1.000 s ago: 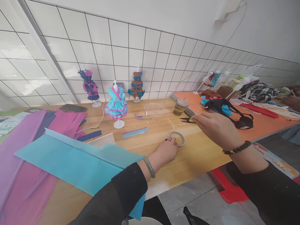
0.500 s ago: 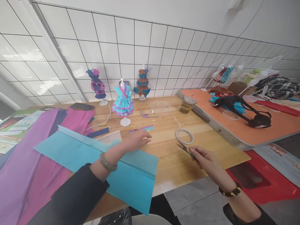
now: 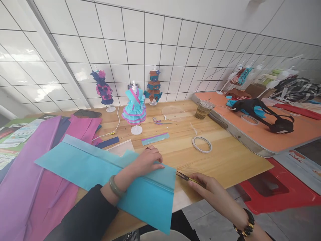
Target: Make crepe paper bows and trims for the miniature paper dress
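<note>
Both hands at blue paper edge

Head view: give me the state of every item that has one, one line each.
left hand: flat, pressing on the blue paper sheet
right hand: gripping the snips
snips: tips at the sheet's right edge
blue paper sheet: folded, overhanging the wooden table
tape roll: lying flat, untouched
plastic cup: upright, lidded, part full
blue dress mannequin: standing upright
</note>
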{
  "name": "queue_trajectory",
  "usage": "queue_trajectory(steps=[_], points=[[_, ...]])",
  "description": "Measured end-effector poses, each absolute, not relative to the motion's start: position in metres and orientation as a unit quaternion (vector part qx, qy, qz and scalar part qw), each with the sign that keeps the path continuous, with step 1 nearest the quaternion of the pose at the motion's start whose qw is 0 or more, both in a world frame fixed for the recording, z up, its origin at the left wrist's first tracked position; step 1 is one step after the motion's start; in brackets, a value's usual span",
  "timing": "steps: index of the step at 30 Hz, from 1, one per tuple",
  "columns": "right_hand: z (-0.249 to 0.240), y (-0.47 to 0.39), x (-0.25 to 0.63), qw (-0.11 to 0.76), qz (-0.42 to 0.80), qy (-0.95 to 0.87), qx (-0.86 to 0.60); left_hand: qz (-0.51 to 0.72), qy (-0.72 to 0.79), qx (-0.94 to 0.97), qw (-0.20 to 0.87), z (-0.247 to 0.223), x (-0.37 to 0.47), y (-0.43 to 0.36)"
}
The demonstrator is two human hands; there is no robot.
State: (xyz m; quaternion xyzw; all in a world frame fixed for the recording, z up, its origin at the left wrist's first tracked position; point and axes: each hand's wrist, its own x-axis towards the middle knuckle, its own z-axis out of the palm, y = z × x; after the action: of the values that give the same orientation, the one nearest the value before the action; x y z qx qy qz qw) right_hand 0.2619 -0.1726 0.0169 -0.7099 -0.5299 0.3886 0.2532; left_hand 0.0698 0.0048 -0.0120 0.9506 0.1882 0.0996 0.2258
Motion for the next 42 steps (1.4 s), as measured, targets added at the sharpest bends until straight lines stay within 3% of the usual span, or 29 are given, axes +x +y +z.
queue_trajectory(steps=[13,19,24,31,38,42], points=[[0.001,-0.147,0.251,0.245,0.299,-0.539,-0.748,0.102,0.342,0.910,0.213,0.017,-0.010,0.065],[0.000,-0.125,0.239,0.191,0.273,-0.529,-0.781,0.062,0.442,0.851,0.277,0.016,-0.055,0.073],[0.005,-0.117,0.231,0.134,0.276,-0.561,-0.769,0.072,0.396,0.857,0.322,0.006,-0.052,0.068],[-0.001,-0.125,0.230,0.253,0.312,-0.521,-0.753,0.097,0.397,0.852,0.326,0.001,-0.046,0.066],[-0.007,-0.130,0.225,0.359,0.487,-0.350,-0.715,0.104,0.416,0.803,0.414,0.010,-0.050,0.061],[-0.004,-0.132,0.220,0.394,0.518,-0.312,-0.693,0.091,0.409,0.789,0.449,0.008,-0.054,0.060]])
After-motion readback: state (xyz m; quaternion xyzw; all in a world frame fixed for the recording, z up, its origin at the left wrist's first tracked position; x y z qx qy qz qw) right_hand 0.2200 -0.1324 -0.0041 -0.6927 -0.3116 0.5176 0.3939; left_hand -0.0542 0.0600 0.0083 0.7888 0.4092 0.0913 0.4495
